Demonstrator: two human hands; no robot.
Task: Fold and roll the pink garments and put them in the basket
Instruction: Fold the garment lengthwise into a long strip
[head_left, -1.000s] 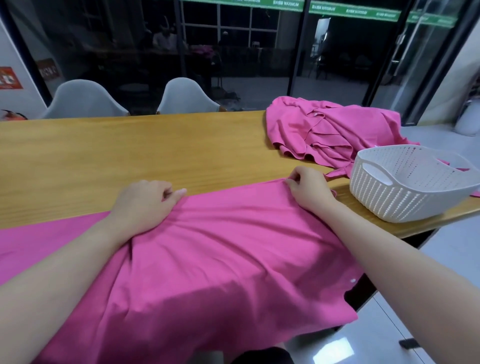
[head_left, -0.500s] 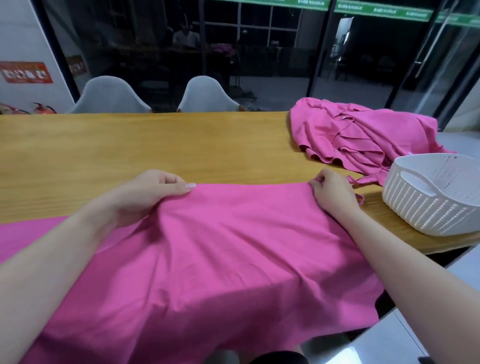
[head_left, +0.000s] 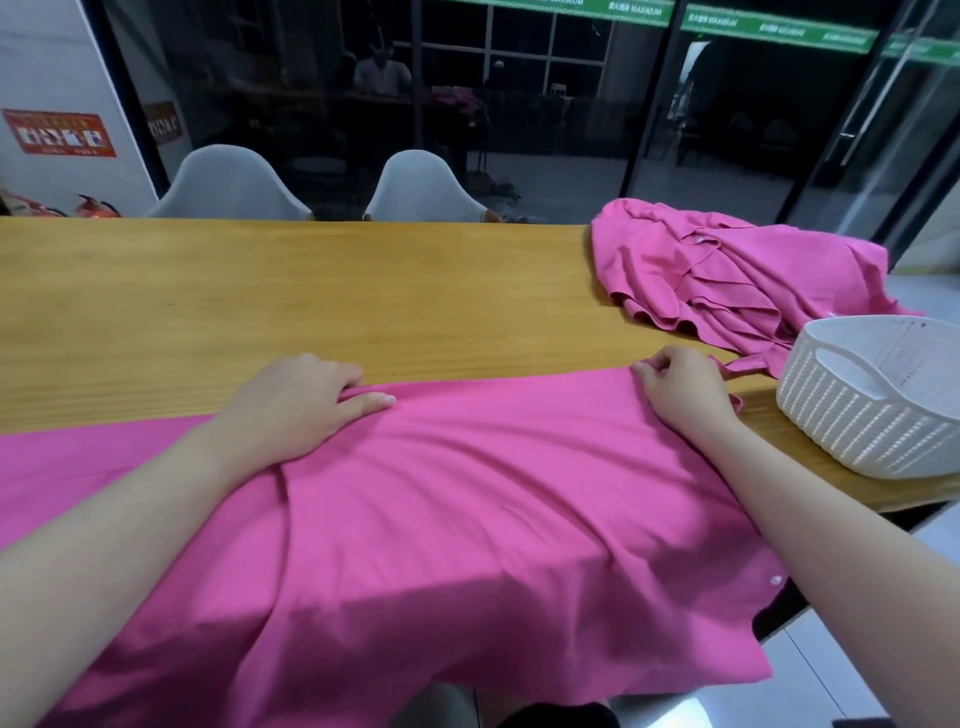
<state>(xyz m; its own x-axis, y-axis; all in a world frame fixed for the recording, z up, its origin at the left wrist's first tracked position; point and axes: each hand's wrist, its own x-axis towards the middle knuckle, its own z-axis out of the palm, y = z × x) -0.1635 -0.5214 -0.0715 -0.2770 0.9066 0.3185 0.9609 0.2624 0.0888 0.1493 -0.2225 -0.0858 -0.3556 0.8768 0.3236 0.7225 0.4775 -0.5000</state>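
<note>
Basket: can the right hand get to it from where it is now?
Probably yes. The right hand pinches the far edge of the spread garment, and the basket stands just to its right on the table with only bare wood between. It would have to let go first.

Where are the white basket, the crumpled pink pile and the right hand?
white basket (head_left: 852, 415): head view, on its ribbed outer wall.
crumpled pink pile (head_left: 727, 280): head view, on the folds at its middle.
right hand (head_left: 685, 389): head view, on the back of the hand.

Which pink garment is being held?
The spread pink garment at the near table edge; the left hand and right hand grip its far edge. The crumpled pink garment lies untouched.
</note>
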